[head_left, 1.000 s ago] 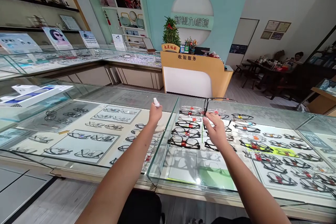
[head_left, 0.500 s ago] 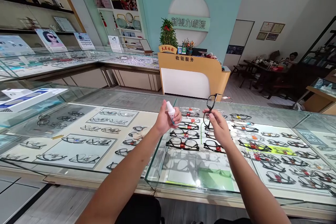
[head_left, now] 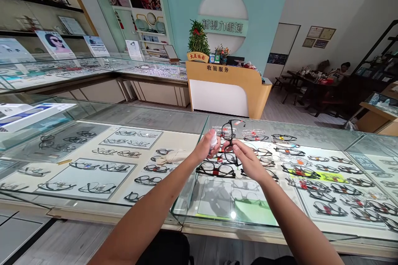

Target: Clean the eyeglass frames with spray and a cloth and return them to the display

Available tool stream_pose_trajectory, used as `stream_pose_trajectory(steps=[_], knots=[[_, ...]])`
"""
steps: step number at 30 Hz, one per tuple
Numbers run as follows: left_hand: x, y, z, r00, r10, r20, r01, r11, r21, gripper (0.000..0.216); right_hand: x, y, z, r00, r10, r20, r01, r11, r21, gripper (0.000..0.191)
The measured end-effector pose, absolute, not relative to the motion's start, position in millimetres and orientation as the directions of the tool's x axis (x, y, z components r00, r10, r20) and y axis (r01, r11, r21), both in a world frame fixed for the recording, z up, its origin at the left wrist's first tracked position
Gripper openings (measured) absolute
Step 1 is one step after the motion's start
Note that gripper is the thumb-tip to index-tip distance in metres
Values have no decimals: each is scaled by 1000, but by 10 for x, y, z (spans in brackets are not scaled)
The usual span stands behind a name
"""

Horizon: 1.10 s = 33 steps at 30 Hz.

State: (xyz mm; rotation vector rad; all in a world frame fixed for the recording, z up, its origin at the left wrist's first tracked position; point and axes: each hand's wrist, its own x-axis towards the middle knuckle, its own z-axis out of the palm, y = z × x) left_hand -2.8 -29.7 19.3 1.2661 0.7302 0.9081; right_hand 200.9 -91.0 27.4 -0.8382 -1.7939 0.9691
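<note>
My left hand (head_left: 205, 147) is closed around a small white spray bottle (head_left: 213, 138), thumb up by its top. Close beside it, my right hand (head_left: 248, 159) grips a pair of black-framed eyeglasses (head_left: 228, 130) by the middle. The frame is turned on end, one lens above the other, and a temple arm with a small tag reaches right. Both hands are above the glass display counter (head_left: 214, 225). Whether the bottle touches the frame I cannot tell.
Rows of eyeglasses (head_left: 216, 169) lie inside the counter under the glass. A pale cloth (head_left: 172, 157) rests left of my hands. Beyond stands a wooden cashier desk (head_left: 263, 95) with a plant (head_left: 199, 41). A person (head_left: 343, 68) sits at a dark table far right.
My right hand has brought the eyeglasses left and slightly down, close to the bottle. My left hand has moved a little right and turned the bottle, now more hidden by the fingers.
</note>
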Motion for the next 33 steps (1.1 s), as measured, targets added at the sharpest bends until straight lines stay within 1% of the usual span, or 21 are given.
stream_pose_trajectory(steps=[4, 9, 13, 17, 21, 24, 27, 29, 31, 33], knots=[[-34, -263, 109, 439, 898, 16, -115, 39, 993, 75, 1977, -948, 293, -410, 830, 379, 88, 450, -889, 42], [-44, -230, 53, 433, 901, 21, -138, 43, 990, 73, 1981, -935, 268, -407, 841, 356, 78, 420, -904, 42], [-25, -253, 68, 501, 861, 84, -127, -23, 992, 74, 2017, -861, 236, -313, 868, 385, 30, 414, -910, 41], [26, -323, 65, 538, 834, 120, -23, -128, 992, 73, 2060, -796, 213, -213, 895, 392, -16, 398, -917, 42], [87, -394, 46, 593, 790, 153, 23, -206, 978, 71, 2069, -791, 205, -190, 900, 392, -25, 394, -919, 42], [79, -386, 55, 571, 807, 152, 7, -191, 982, 71, 2067, -806, 211, -184, 907, 379, -13, 383, -924, 42], [-27, -266, 73, 469, 859, 203, -19, -220, 975, 67, 2077, -813, 225, -174, 912, 371, -13, 375, -927, 41], [-152, -119, 66, 324, 911, 256, 5, -272, 962, 54, 2089, -810, 235, -167, 914, 369, -15, 372, -928, 41], [-307, 61, 33, 86, 951, 298, 128, -307, 943, 36, 2102, -803, 242, -160, 914, 373, -11, 376, -926, 41], [-480, 240, -20, -132, 935, 330, 328, -273, 904, 19, 2111, -795, 242, -157, 911, 380, -6, 384, -923, 42]])
